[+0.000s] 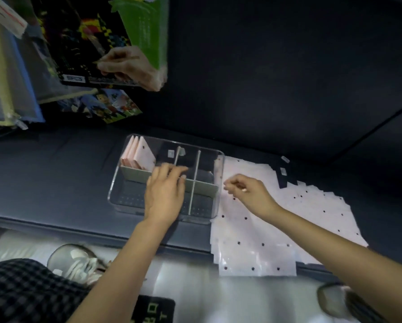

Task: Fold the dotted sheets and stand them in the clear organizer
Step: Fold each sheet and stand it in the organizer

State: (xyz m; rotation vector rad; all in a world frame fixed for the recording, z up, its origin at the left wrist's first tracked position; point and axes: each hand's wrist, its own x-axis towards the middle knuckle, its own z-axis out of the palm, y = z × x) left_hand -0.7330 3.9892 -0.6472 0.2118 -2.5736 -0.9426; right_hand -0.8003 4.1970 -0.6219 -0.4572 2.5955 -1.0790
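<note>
Left hand [166,190] flat over the clear organizer [165,180], fingers straight, just right of the folded pink sheets [140,155] standing in its back-left compartment. Right hand [246,190] loosely curled over the dotted sheets [277,227] spread beside the organizer; grip impossible to tell.

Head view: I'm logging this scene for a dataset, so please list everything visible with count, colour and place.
Clear organizer: one, transparent, white dividers, centre of the dark surface.
Folded sheets: several, pink, standing in the organizer's far-left compartment.
Dotted sheets: a flat pile, pale pink with black dots, right of the organizer.
Picture boxes: at least two, colourful, upper left.
Another person's hand: one, on the upper box.
Left hand: over the organizer's dividers.
Right hand: fingers curled, above the pile's near-left part.
</note>
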